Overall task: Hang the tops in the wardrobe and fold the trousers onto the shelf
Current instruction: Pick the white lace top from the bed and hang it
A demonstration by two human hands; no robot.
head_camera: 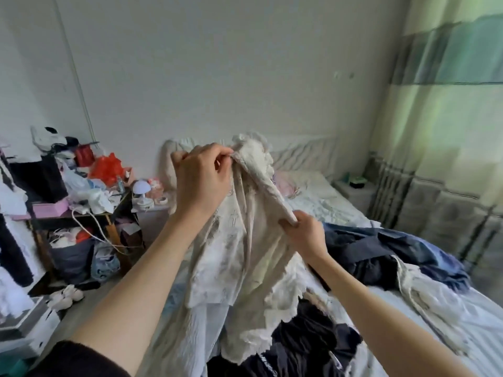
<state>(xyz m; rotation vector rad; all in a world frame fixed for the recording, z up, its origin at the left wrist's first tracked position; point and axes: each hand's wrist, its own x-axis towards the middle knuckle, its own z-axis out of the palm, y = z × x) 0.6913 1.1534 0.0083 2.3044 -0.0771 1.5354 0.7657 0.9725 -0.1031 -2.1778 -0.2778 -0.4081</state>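
Head view, starting at my far left: a cluttered dark-framed side table (pixel 81 214) carries a flat pink box (pixel 50 209), white crumpled bags and a red-orange plastic bag (pixel 106 167), with a small white mushroom-shaped lamp (pixel 141 187) at its right end; on the lower shelf sit more bundled things I cannot make out, and a white cable (pixel 95 227) hangs down from the tabletop. On the grey floor in front of it lie pale slippers (pixel 65 295). Moving right, my left hand (pixel 202 178) is raised, fingers and thumb pinching the upper edge of a cream cotton top with a lace-trimmed hem (pixel 245 257), which hangs in the air over the near end of the bed. My right hand (pixel 303 232) is lower and to the right, clamped on another edge of the same top, so the cloth is stretched between both hands. Below it, dark black clothes (pixel 307 346) are heaped on the white sheeted bed (pixel 449 317); white lettering shows on one of them but is too blurred to read. Further right a pile of navy blue garments (pixel 381 248) lies on the mattress, with a pillow (pixel 304 180) and white headboard (pixel 304 153) against the plain white wall (pixel 217 63). At the far right hangs a pale green curtain with grey bands (pixel 449 104).
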